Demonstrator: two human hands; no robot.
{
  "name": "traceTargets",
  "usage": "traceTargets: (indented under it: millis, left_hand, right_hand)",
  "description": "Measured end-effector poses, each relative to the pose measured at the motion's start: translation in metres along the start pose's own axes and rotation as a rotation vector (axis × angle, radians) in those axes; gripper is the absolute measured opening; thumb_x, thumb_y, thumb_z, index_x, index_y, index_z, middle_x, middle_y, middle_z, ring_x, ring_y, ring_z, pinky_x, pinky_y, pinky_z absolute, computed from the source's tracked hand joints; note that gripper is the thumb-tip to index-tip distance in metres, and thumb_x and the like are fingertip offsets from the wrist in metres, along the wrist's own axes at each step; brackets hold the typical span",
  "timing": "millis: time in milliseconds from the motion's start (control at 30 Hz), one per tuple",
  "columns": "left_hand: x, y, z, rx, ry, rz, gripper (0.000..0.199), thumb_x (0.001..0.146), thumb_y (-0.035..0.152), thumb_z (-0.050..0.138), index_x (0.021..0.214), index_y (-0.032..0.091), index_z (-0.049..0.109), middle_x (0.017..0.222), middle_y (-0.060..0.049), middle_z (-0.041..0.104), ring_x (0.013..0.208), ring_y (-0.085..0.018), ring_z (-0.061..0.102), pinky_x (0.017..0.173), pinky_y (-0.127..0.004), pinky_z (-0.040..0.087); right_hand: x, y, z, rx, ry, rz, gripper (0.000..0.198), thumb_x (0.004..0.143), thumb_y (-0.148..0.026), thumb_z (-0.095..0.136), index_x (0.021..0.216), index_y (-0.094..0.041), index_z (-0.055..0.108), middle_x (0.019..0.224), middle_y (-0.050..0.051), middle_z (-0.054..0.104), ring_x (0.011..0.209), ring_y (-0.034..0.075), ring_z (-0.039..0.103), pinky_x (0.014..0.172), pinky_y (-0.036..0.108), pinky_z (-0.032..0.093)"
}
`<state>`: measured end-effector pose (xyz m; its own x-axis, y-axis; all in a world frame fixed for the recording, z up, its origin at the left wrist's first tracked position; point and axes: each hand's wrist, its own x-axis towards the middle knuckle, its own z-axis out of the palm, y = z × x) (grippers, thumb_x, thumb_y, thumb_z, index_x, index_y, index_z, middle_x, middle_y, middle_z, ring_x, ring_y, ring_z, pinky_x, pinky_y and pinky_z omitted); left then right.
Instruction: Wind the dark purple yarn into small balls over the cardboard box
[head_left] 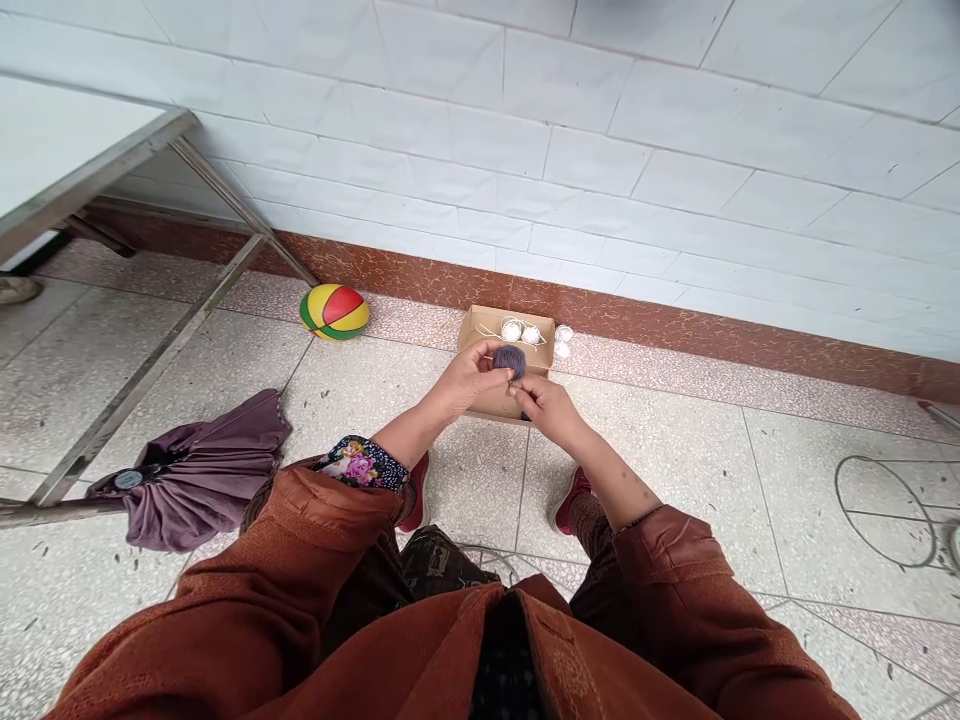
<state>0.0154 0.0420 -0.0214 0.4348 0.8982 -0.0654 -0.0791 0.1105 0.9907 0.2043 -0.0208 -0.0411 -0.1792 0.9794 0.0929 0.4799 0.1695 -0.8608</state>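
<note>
My left hand (474, 378) is closed round a small dark purple-grey ball of yarn (510, 362), held above an open cardboard box (491, 402). My right hand (546, 405) touches the lower right side of the ball with its fingertips pinched; a strand between them is too fine to make out. Inside the far part of the box lie two white balls of yarn (521, 331) with loose ends. Two more small white balls (562, 341) rest on the floor against the box's right side. Something dark in the box is mostly hidden behind my right hand.
Left of the box, a red, yellow and green ball (334, 312) sits by the table leg. A metal-framed table (90, 150) stands at the left, with purple cloth (202, 470) on the floor near it. A tiled wall (465, 150) rises behind; a wire frame (885, 510) lies at right.
</note>
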Motion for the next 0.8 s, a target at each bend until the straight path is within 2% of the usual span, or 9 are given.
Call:
traceTargets:
  millis: [100, 167, 267, 400, 533, 600, 700, 800]
  left_hand:
    - [0.004, -0.004, -0.004, 0.129, 0.088, -0.003, 0.042, 0.077, 0.025, 0.084, 0.117, 0.019, 0.071, 0.108, -0.004, 0.077, 0.093, -0.017, 0.069, 0.095, -0.037, 0.054]
    - [0.005, -0.006, -0.005, 0.197, 0.071, 0.000, 0.043, 0.076, 0.025, 0.084, 0.116, 0.019, 0.071, 0.108, -0.005, 0.077, 0.091, -0.017, 0.068, 0.093, -0.037, 0.054]
    - [0.004, -0.009, -0.003, 0.238, -0.017, 0.002, 0.044, 0.075, 0.027, 0.085, 0.116, 0.019, 0.072, 0.108, -0.005, 0.077, 0.092, -0.018, 0.068, 0.090, -0.036, 0.054]
    - [-0.003, -0.010, 0.001, 0.203, -0.179, 0.000, 0.054, 0.074, 0.028, 0.087, 0.125, 0.020, 0.071, 0.111, -0.007, 0.077, 0.093, -0.018, 0.070, 0.086, -0.034, 0.053]
    - [-0.010, -0.001, 0.005, 0.016, -0.361, 0.023, 0.076, 0.075, 0.026, 0.089, 0.147, 0.027, 0.062, 0.118, -0.007, 0.077, 0.103, -0.020, 0.072, 0.087, -0.033, 0.054]
    - [-0.011, 0.004, 0.005, -0.060, -0.396, 0.019, 0.073, 0.078, 0.027, 0.090, 0.146, 0.028, 0.064, 0.123, -0.008, 0.077, 0.108, -0.021, 0.072, 0.091, -0.034, 0.054]
    - [-0.009, 0.007, 0.003, -0.110, -0.323, 0.008, 0.056, 0.078, 0.031, 0.091, 0.131, 0.023, 0.073, 0.126, -0.010, 0.076, 0.111, -0.022, 0.071, 0.098, -0.036, 0.053]
    - [-0.001, 0.001, -0.002, -0.108, -0.138, 0.024, 0.051, 0.076, 0.031, 0.091, 0.122, 0.020, 0.074, 0.123, -0.009, 0.076, 0.111, -0.022, 0.069, 0.105, -0.038, 0.051]
  right_hand:
    - [-0.004, -0.012, -0.004, 0.061, -0.135, -0.114, 0.025, 0.106, -0.037, 0.063, 0.086, -0.023, 0.068, 0.083, 0.001, 0.068, 0.077, 0.017, 0.062, 0.079, 0.030, 0.050]
    - [-0.005, -0.020, -0.012, 0.103, -0.159, -0.174, 0.028, 0.107, -0.042, 0.064, 0.088, -0.023, 0.069, 0.083, 0.001, 0.067, 0.076, 0.017, 0.061, 0.078, 0.031, 0.049]
    - [-0.003, -0.024, -0.027, 0.162, -0.056, -0.195, 0.029, 0.107, -0.049, 0.066, 0.093, -0.024, 0.073, 0.086, 0.002, 0.070, 0.080, 0.018, 0.062, 0.079, 0.032, 0.050]
    - [0.003, -0.018, -0.041, 0.186, 0.137, -0.127, 0.036, 0.104, -0.058, 0.067, 0.091, -0.025, 0.074, 0.087, 0.003, 0.070, 0.082, 0.020, 0.062, 0.081, 0.035, 0.052]
    - [0.010, -0.006, -0.040, 0.136, 0.254, -0.036, 0.037, 0.102, -0.058, 0.067, 0.086, -0.024, 0.072, 0.086, 0.003, 0.068, 0.083, 0.020, 0.062, 0.082, 0.035, 0.052]
    - [0.012, 0.002, -0.034, 0.124, 0.266, 0.014, 0.035, 0.101, -0.055, 0.066, 0.085, -0.024, 0.070, 0.083, 0.002, 0.067, 0.081, 0.020, 0.061, 0.079, 0.035, 0.051]
    - [0.013, 0.010, -0.020, 0.086, 0.232, 0.081, 0.031, 0.100, -0.050, 0.064, 0.083, -0.024, 0.067, 0.080, 0.001, 0.066, 0.078, 0.020, 0.060, 0.075, 0.033, 0.049]
    - [0.008, 0.010, -0.007, 0.021, 0.146, 0.043, 0.026, 0.099, -0.045, 0.065, 0.083, -0.024, 0.067, 0.082, 0.002, 0.068, 0.081, 0.021, 0.063, 0.079, 0.033, 0.050]
